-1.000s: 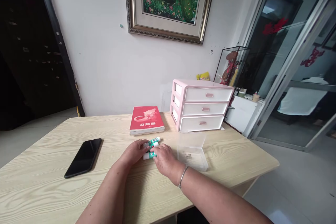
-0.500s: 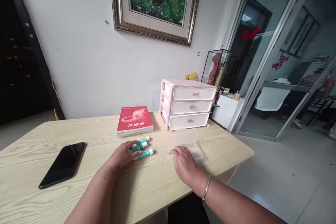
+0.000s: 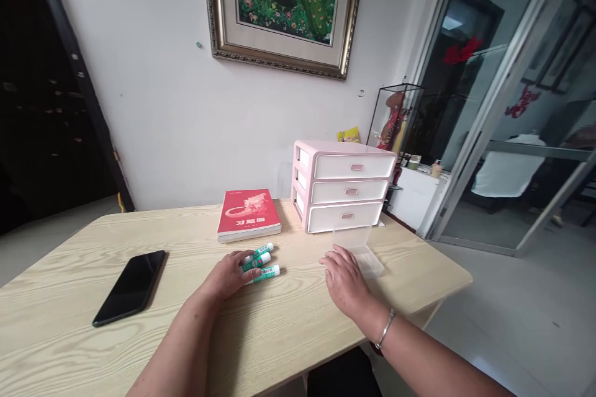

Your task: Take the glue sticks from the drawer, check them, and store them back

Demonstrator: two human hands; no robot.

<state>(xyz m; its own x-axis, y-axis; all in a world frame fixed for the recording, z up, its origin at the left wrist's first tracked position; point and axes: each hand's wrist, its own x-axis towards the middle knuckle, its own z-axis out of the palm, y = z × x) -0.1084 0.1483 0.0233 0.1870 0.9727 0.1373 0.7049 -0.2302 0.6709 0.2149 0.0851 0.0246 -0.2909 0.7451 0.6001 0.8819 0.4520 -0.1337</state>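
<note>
My left hand (image 3: 230, 273) is closed round the left ends of three green-and-white glue sticks (image 3: 257, 262) lying on the wooden table (image 3: 279, 322). Their white caps point to the right. My right hand (image 3: 345, 279) rests at the left side of a clear plastic box (image 3: 370, 262), whose lid stands up behind it. The fingers of that hand are slightly bent and a little apart, with nothing seen in them. A silver bangle is on the right wrist.
A red book (image 3: 249, 212) lies behind the glue sticks. The pink and white drawer unit (image 3: 351, 191) stands at the table's back right. A black phone (image 3: 130, 287) lies on the left. The table's right corner (image 3: 465, 279) borders open floor.
The clear box has shifted and turned slightly to the right beside my right hand. The whole view has swung a little left. My left hand remains on the glue sticks.
</note>
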